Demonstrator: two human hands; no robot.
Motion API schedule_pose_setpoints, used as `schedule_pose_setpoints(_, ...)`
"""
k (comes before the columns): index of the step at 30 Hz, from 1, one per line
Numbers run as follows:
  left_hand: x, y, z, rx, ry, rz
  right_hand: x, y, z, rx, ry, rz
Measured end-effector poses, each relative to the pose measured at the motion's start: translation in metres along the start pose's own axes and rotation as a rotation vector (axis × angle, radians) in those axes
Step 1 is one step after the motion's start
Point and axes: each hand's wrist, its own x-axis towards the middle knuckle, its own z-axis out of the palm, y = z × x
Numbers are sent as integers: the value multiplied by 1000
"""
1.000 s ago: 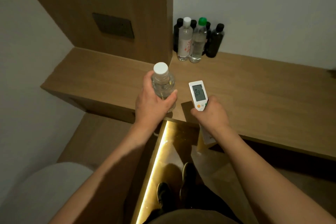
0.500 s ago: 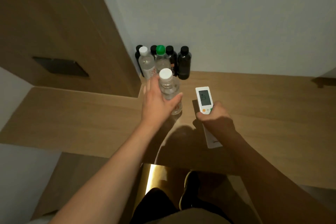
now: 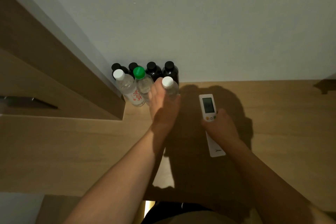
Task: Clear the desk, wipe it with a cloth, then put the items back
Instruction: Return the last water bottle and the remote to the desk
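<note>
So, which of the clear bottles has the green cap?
The middle clear bottle in the front row, between the white-capped labelled bottle and the white-capped bottle the left hand grips. It alone has a green cap.

Wooden desk (image 3: pixel 272 114); bottles (image 3: pixel 138 82) at back

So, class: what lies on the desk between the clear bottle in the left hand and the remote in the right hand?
In the head view, nothing: only bare desk in shadow separates the clear bottle, held by the left hand, from the remote, held by the right hand.
</note>
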Motion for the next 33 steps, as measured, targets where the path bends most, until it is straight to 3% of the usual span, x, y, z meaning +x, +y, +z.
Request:
schedule_pose_setpoints(3,9,-2,11,108,78,100,13,-3,-2,-2,-4,16)
schedule_pose_setpoints(6,18,5,16,136,141,92,22,-7,-3,25,-9,25)
schedule_pose_setpoints(16,20,-2,8,135,139,100,41,-24,-1,39,-61,59)
schedule_pose_setpoints(25,12,-9,-4,52,84,216,57,-40,0,-212,-91,-82)
schedule_pose_setpoints(28,0,-25,-18,-16,-17,282,54,-39,0,-442,-158,-145)
schedule_pose_setpoints(31,-14,-48,-29,-200,-229,27,43,-35,11,-586,-297,-281)
schedule_pose_setpoints(33,-16,-63,-32,-136,-370,-130,35,-37,24,-639,-371,-371)
